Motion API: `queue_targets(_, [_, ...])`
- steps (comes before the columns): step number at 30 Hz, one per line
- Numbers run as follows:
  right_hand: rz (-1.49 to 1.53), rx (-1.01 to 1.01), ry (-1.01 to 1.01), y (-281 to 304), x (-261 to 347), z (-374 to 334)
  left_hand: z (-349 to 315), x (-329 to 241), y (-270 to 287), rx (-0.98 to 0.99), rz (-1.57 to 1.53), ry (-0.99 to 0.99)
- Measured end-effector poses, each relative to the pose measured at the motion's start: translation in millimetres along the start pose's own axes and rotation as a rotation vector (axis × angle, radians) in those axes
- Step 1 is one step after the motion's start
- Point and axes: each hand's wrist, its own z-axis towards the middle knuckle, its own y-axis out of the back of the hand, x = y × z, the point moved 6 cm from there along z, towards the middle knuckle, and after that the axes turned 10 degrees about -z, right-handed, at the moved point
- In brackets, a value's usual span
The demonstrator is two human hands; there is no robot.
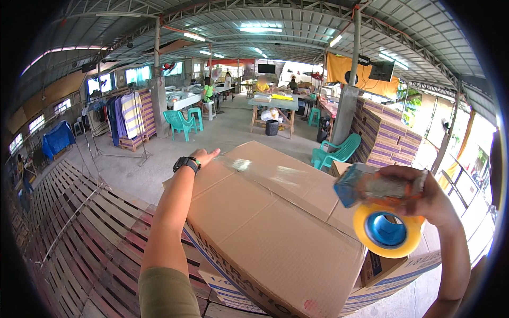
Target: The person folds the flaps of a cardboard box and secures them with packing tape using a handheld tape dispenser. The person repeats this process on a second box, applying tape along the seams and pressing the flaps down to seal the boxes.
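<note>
A large brown cardboard box (249, 222) lies in front of me, its top flaps closed along a middle seam. A shiny strip of clear tape (241, 165) runs over the far part of that seam. At the box's far left edge rests my left hand (204, 157), a digit stretched out and nothing held; its other fingers are partly hidden. My right hand (432, 199) grips a tape dispenser (379, 185), raised over the box's right side. On the dispenser sits a yellow tape roll (362, 230) with a blue hub.
Another printed carton (389, 281) is beneath and right of the box. Slatted wooden pallets (79, 228) cover the floor at left. Green plastic chairs (339, 151), stacked cartons (384, 132), a clothes rack (119, 119) and a work table (275, 103) stand beyond. Several people are farther back.
</note>
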Motion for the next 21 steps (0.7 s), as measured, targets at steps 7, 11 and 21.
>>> queue_targets(7, [-0.119,-0.021,-0.104,43.7,-27.3,-73.0,-31.7,-12.3,-2.5,-0.116,-0.034,-0.266])
queue_targets(11, [-0.067,-0.006,-0.092,61.3,-56.0,-107.2,-61.9,-48.6,-29.7,0.108,0.028,-0.244])
queue_targets(21, [0.112,0.076,-0.081,90.1,-113.2,-156.3,-139.5,-122.4,-65.4,0.087,0.044,-0.206])
